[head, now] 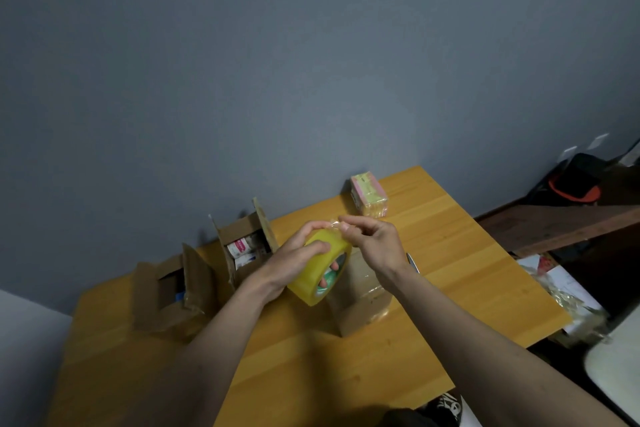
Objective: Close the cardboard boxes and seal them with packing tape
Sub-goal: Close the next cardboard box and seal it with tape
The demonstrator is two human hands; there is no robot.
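- Hands first: the left hand is wrapped round the tape roll, fingers through its core, holding it up above the table; the right hand pinches the loose tape end at the top of the roll between thumb and fingertips.
- Two open boxes stand at the left with flaps up and goods inside; neither is sealed yet.
- Under the roll sits a closed box that looks glossy with tape already.
- Near the wall lies a small pink and yellow pack.
- My worry: that little crumpled end could tear or slip from the pinch and stick back down, or fold onto itself if pulled crooked.
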